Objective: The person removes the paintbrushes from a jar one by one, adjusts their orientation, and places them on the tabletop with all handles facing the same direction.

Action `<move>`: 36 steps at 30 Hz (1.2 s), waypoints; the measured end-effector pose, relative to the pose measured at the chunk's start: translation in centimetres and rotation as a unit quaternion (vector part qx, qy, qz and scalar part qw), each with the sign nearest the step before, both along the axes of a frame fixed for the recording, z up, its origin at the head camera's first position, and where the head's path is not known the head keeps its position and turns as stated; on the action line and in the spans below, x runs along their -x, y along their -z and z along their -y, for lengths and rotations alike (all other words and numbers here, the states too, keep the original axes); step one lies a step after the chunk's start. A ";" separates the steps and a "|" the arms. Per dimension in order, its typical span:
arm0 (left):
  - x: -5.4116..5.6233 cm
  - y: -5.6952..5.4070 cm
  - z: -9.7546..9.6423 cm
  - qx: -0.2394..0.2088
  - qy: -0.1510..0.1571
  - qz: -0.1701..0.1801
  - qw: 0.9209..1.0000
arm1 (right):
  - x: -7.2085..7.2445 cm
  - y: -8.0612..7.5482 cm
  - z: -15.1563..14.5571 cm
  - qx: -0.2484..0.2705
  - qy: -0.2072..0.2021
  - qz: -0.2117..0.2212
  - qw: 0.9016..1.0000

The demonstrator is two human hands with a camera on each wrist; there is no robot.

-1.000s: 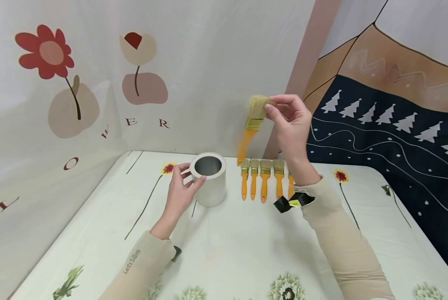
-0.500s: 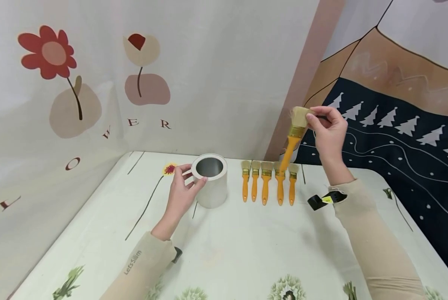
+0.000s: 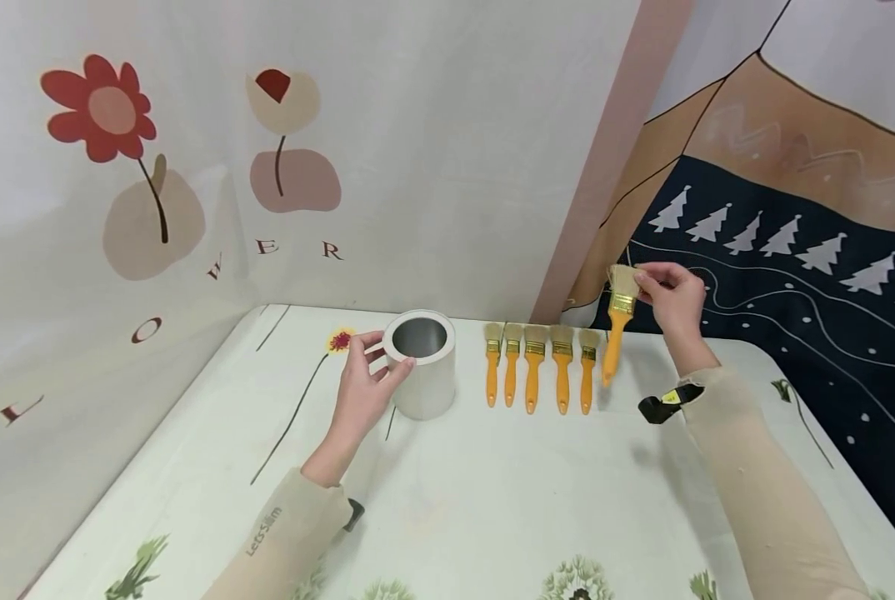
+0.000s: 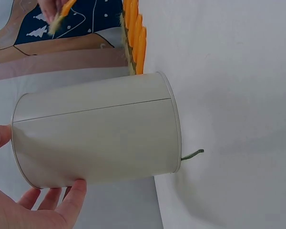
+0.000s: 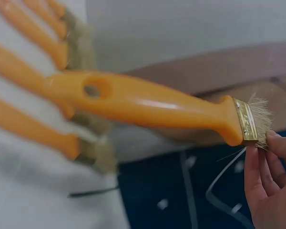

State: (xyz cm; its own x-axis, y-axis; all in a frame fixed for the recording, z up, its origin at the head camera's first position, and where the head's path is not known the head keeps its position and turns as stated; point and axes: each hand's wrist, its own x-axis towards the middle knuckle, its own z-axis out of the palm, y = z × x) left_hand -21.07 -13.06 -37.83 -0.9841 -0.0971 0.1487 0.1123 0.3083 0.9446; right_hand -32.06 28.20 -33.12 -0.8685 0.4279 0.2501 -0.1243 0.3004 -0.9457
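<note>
A paintbrush (image 3: 617, 321) with an orange handle, brassy ferrule and pale bristles hangs handle-down from my right hand (image 3: 672, 300). Thumb and fingers pinch it by the bristles, as the right wrist view (image 5: 271, 186) also shows from my hand's side. The handle's end is close over the table, right of the row of brushes. My left hand (image 3: 365, 383) holds a white can (image 3: 427, 383) at its upper edge, thumb and fingers on its side. The can stands upright with its open top showing a grey inside. In the left wrist view, fingertips (image 4: 76, 191) press the can's wall.
Several orange-handled paintbrushes (image 3: 532, 379) lie side by side on the table, bristles toward the back edge. The tablecloth (image 3: 477, 500) is white with printed flowers. Behind stands a white printed curtain (image 3: 432, 150), and a dark tree-patterned cloth (image 3: 792, 275) hangs at the right.
My right hand has carried the paintbrush rightward past the row and lowered it toward the table. My left hand and the can stay in place.
</note>
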 end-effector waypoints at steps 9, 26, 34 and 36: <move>-0.2 -0.1 0.1 0.004 0.004 -0.002 1.000 | 1.0 4.7 -2.3 -0.076 0.014 0.123 0.989; 0.2 0.1 0.6 0.021 0.004 0.001 1.000 | 1.5 10.4 -3.5 -0.146 0.007 0.223 0.964; 0.0 -0.1 1.3 0.032 0.000 0.005 0.999 | 1.1 10.3 -3.5 -0.172 -0.006 0.227 0.958; 0.4 -0.7 1.9 0.042 0.004 -0.003 0.999 | 0.9 9.7 -3.8 -0.170 -0.003 0.220 0.961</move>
